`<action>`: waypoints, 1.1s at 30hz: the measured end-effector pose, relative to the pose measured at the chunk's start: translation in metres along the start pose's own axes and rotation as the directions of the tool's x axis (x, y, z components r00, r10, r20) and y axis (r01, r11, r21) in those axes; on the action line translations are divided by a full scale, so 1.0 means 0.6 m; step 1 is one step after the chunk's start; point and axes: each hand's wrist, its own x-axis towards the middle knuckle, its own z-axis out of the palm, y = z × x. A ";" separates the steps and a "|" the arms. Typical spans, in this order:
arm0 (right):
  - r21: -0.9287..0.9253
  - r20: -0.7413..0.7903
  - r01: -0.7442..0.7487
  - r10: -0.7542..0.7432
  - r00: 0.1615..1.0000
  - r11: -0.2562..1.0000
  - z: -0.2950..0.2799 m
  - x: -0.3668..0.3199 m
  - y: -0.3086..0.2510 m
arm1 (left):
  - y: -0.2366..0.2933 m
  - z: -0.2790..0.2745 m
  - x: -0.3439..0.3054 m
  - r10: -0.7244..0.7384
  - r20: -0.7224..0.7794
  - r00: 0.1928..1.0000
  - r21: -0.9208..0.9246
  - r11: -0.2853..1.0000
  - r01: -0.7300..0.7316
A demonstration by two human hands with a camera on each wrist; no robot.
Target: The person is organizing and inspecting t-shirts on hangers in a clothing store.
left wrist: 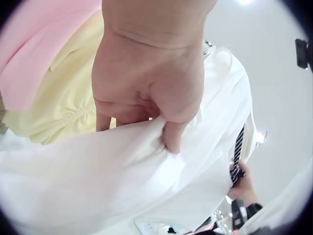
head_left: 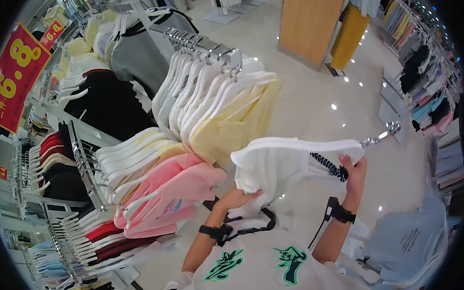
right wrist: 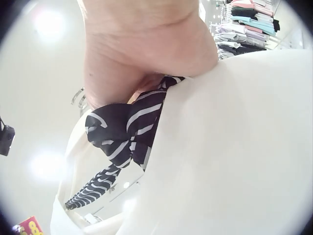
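- White garment (head_left: 283, 163): left hand (head_left: 242, 197) pinches its fabric at 8 o'clock.
- Right hand (head_left: 354, 171), fingers curled, grips it at 3 o'clock, at the striped tie (head_left: 325, 165).

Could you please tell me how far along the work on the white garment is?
The white garment already looks to be on its hanger, with the metal hook sticking out. In hand: the left hand pinches its fabric, the right hand grips it beside the striped tie. Probably left: hanging it up, as the hook is clear of the chrome rail.
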 end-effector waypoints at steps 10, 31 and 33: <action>0.036 0.214 -0.064 0.055 0.975 0.997 -0.010 0.132 0.097 | 0.028 0.001 -0.015 0.051 -0.219 0.974 0.076 0.997 -0.035; -0.151 0.809 0.462 -0.159 0.565 0.874 0.413 0.284 -0.097 | -0.006 0.016 -0.078 -0.204 -0.532 0.822 0.163 0.928 0.336; -0.133 0.830 0.480 -0.167 0.532 0.867 0.436 0.301 -0.080 | 0.020 0.004 -0.089 -0.263 -0.502 0.824 0.165 0.906 0.390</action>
